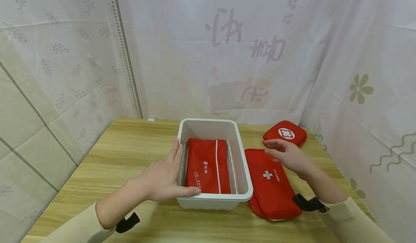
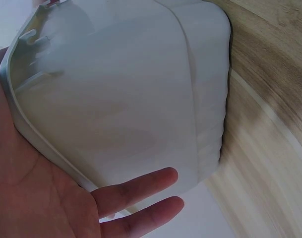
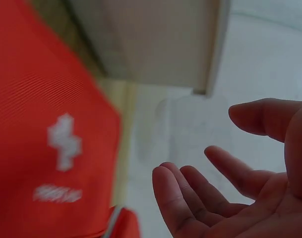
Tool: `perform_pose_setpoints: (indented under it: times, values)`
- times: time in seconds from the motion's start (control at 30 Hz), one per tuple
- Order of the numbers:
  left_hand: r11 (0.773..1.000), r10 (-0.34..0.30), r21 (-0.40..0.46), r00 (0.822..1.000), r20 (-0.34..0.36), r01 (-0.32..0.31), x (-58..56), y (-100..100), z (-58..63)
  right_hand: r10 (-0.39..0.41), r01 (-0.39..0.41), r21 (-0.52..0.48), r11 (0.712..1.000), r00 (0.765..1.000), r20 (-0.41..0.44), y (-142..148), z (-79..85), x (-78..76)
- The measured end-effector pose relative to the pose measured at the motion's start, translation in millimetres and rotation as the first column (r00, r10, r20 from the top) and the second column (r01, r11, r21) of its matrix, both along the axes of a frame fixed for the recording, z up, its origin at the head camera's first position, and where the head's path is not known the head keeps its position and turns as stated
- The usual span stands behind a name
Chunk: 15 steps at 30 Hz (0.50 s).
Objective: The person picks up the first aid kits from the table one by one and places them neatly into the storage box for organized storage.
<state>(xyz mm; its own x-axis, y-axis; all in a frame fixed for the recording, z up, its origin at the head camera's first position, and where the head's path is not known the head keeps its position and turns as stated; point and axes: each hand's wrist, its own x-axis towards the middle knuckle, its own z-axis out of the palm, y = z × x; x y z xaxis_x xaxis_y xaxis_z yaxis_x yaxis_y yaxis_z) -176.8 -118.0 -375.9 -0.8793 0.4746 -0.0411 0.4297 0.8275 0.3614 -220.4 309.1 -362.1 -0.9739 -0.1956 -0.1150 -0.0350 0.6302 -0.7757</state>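
A white plastic bin (image 1: 214,201) stands on the table with a flat red pouch (image 1: 203,163) lying inside it. My left hand (image 1: 164,179) rests on the bin's left rim and near corner, thumb along the front edge. In the left wrist view two fingers (image 2: 141,188) extend down beside the outer wall. My right hand (image 1: 290,158) hovers, fingers loosely bent and holding nothing, above a red first aid pouch (image 1: 271,185) with a white cross, right of the bin. Beyond that hand lies a smaller red case (image 1: 294,136) with a round white emblem.
The wooden table (image 1: 130,145) has printed curtains (image 1: 195,55) hanging behind it and along both sides. A small white piece (image 1: 151,120) lies at the table's back edge. Dark straps (image 1: 308,202) circle both wrists.
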Motion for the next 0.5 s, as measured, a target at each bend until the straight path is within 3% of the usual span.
perform_pose_setpoints:
  times: [0.27, 0.5]
  values:
    - [1.000, 0.000, -0.003, 1.000, -0.004, 0.000, 0.8, 0.3, 1.0, 0.002, -0.008, 0.172, 0.985, 0.999, 0.037, 31.1, -31.6, 5.9]
    - [1.000, 0.003, -0.009, 1.000, 0.004, -0.003, 0.9, 1.2, 1.5, 0.050, -0.084, 0.207, 0.975, 0.986, 0.160, 44.5, -50.2, 7.7]
